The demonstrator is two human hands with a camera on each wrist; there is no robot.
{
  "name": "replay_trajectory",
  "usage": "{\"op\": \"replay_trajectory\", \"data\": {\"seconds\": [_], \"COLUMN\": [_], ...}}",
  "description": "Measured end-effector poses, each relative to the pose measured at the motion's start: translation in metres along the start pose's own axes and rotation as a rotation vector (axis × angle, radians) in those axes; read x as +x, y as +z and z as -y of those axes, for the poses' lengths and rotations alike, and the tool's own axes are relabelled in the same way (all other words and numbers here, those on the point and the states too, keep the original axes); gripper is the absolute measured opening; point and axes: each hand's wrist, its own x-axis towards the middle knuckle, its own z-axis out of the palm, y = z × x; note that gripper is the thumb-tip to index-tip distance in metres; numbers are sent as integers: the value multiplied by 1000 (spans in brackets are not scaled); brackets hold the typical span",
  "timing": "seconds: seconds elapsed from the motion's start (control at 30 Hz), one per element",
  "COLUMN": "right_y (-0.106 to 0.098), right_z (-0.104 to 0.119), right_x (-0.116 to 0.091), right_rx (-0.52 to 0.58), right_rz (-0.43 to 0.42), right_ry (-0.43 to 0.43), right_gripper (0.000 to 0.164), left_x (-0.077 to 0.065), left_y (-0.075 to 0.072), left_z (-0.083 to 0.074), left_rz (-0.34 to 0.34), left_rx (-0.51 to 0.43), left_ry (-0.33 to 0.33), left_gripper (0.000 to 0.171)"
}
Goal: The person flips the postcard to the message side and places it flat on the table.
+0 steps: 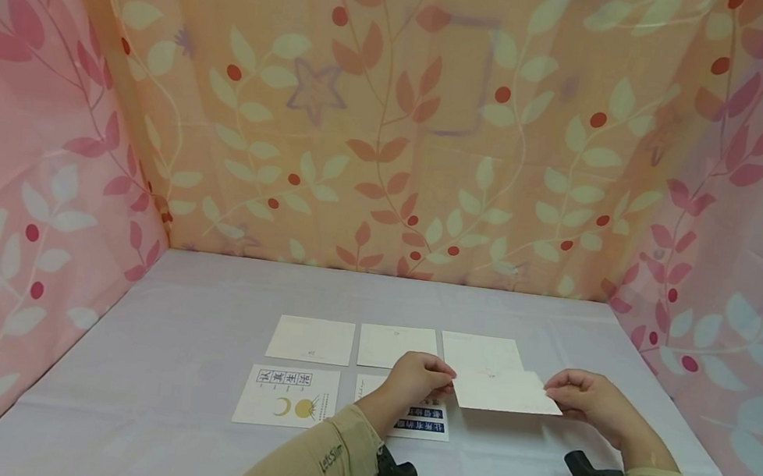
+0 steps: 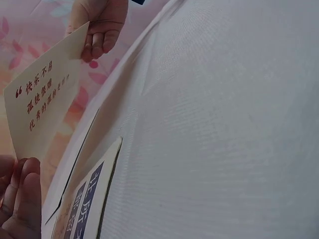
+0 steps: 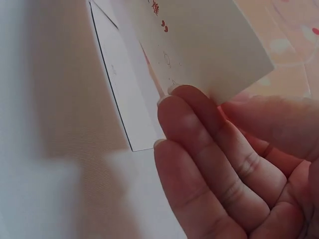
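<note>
Between both hands a white card (image 1: 505, 392) is held above the table, its plain side up. My left hand (image 1: 413, 383) pinches its left edge, and my right hand (image 1: 592, 403) pinches the right corner between thumb and fingers. On the underside of the card (image 2: 45, 94), the left wrist view shows red-brown printed characters. The right wrist view shows red marks and small line drawings on the card (image 3: 214, 45). Partly behind my left arm lies a card with dark blue text bands (image 1: 427, 425). To its left is a card with a moon and sun (image 1: 285, 397).
Behind these, three plain-faced cards lie in a row: the left card (image 1: 310, 338), the middle card (image 1: 394, 343) and the right card (image 1: 482, 350), which the held card partly overlaps in view. A white cloth (image 1: 125, 381) covers the table. Leaf-patterned curtains (image 1: 382, 112) enclose it.
</note>
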Motion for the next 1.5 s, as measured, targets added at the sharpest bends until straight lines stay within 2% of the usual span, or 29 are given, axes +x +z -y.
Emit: {"op": "replay_trajectory", "data": {"seconds": [0.27,0.53,0.77,1.03,1.2,1.5], "right_y": [5,10,13,16,18,21], "right_z": [-4,-7,-8,-3,-3,-1], "right_x": [1,5,7,6,8,8], "right_rx": [30,20,-3,-31,-50,-67], "right_rz": [59,29,-10,-36,-43,-74], "right_ry": [1,41,60,65,52,94], "right_gripper": [27,32,42,36,29,15], "left_x": [0,0,1,2,1,-2], "left_y": [-1,-2,-1,0,-1,0], "left_z": [3,4,4,5,5,5], "left_rz": [-43,-55,-65,-78,-69,-31], "left_rx": [34,37,48,27,56,96], "left_ry": [26,31,2,-14,-16,-28], "left_gripper": [5,10,11,11,8,3]}}
